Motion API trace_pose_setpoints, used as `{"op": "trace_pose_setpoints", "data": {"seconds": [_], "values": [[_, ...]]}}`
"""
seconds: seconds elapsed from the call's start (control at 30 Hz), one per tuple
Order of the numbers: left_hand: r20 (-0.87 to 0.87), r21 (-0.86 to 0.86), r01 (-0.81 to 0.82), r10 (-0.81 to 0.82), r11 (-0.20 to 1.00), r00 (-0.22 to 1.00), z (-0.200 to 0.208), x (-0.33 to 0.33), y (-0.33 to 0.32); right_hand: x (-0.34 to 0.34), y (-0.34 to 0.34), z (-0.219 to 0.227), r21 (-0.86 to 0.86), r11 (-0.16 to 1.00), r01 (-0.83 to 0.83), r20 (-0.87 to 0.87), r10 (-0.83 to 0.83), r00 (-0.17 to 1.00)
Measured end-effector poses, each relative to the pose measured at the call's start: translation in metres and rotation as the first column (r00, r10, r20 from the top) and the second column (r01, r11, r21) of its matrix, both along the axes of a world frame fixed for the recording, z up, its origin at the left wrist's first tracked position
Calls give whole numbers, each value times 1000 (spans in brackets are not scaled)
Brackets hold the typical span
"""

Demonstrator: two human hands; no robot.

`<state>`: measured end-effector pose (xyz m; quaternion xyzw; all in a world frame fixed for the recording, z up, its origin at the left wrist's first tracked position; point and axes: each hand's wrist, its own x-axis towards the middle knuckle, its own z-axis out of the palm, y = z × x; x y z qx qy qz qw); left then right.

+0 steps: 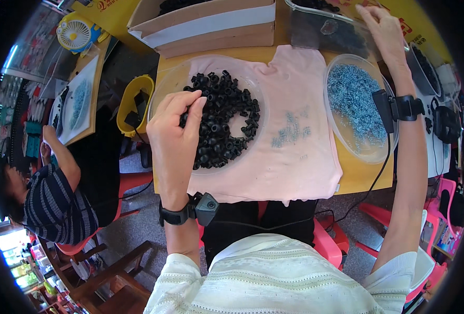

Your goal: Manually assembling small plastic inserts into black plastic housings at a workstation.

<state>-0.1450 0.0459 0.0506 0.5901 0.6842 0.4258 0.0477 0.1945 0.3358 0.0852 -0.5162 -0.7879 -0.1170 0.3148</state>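
left forearm near upright; left hand [173, 123] over left side of round tray [253, 81], thumb and index tips close together, narrow gap, by black parts [216, 128]; cannot tell if anything pinched. right arm stretched far forward; right hand [382, 29] at right end of clear bin [323, 39], fingers angled left, hold cannot be told. black parts heaped in tray.

White top [289, 277], black wristbands [410, 108]
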Motion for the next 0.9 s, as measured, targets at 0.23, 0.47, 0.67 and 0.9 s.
{"op": "trace_pose_setpoints", "data": {"seconds": [0.23,0.47,0.67,0.9], "values": [[-275,-79,197,-211,977,938,-25,3,24,-35,-57,10,56,993,-103,-121,109,987],[-361,-180,262,-311,948,879,-40,9,32,-57,-151,36,-85,959,-269,-221,246,944],[-372,-149,259,-297,954,879,-44,6,20,-25,-186,-18,-105,878,-467,-202,441,874],[-52,-94,136,-142,986,989,-23,17,2,-37,-271,-63,-575,669,-472,-429,245,870]]}}
